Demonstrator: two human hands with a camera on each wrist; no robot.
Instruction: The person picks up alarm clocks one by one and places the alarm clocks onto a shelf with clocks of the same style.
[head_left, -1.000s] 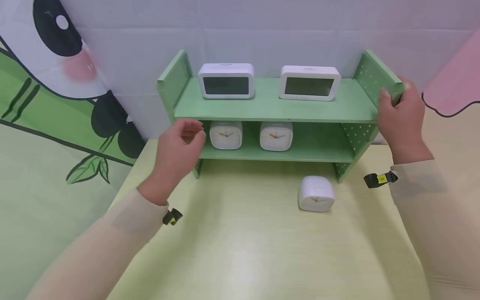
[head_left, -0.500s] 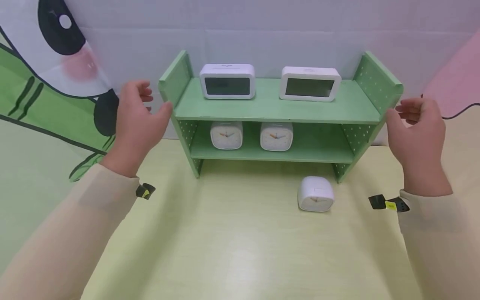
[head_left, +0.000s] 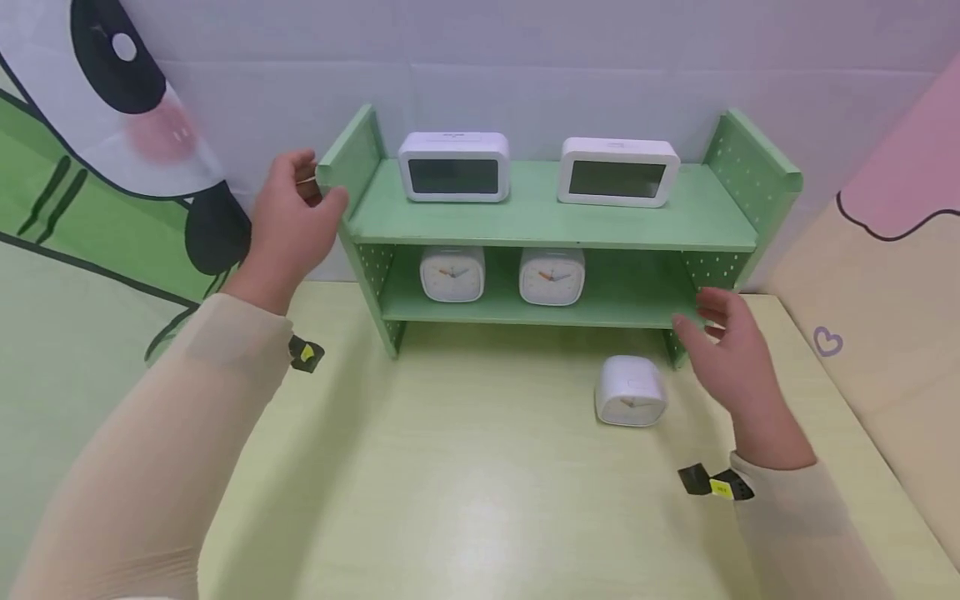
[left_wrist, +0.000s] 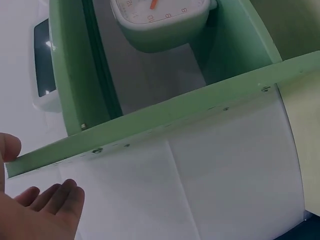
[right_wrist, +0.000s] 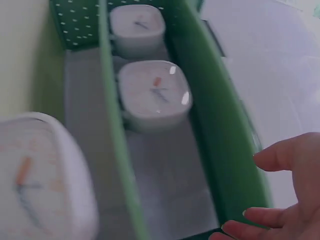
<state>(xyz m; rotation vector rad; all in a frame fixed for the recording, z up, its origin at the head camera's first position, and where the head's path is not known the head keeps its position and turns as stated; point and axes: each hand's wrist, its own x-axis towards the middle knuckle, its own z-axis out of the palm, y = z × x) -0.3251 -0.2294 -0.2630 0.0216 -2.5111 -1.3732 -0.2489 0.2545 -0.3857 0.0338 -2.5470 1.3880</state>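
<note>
A green two-tier shelf (head_left: 555, 229) stands on the table with two white digital clocks (head_left: 456, 168) on top. Two white square alarm clocks (head_left: 453, 275) sit on its lower tier, and another alarm clock (head_left: 632, 392) lies face tilted up on the table in front. My left hand (head_left: 294, 225) is at the shelf's left side panel (left_wrist: 165, 112), thumb by the panel's edge and fingers along the outer side, a gap showing between. To the right, my right hand (head_left: 731, 358) holds nothing, fingers spread and loosely bent, near the shelf's lower right corner and the loose clock.
The pale wooden table (head_left: 480, 500) extends in front of the shelf. A wall hanging (head_left: 525, 50) with cartoon prints stands close behind it, and a cream side panel (head_left: 885, 333) borders the table at right.
My right hand has let go of the shelf's right panel and moved down and left toward the loose clock. The left hand has gone from before the lower tier to the left panel.
</note>
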